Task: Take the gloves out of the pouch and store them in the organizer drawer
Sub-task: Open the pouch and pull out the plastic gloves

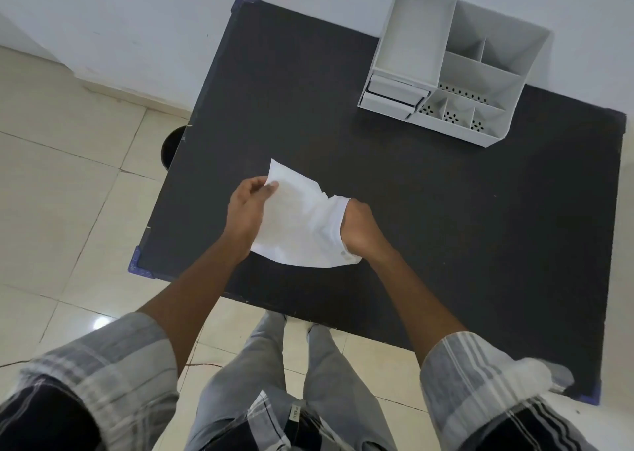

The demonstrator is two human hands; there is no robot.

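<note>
We pinch the far corner of the white pouch [298, 217] with the left hand [245, 210] to anchor it, while the right hand [360, 227] is buried fingers-first in its open mouth. Whether those fingers are clamped on the gloves we cannot tell; no glove shows. To do this step well, we judge, hold the pouch firmly and draw the gloves straight out. The pouch sits between our hands above the table [446, 210]; the organizer [453, 63], drawers closed, stands well apart.
</note>
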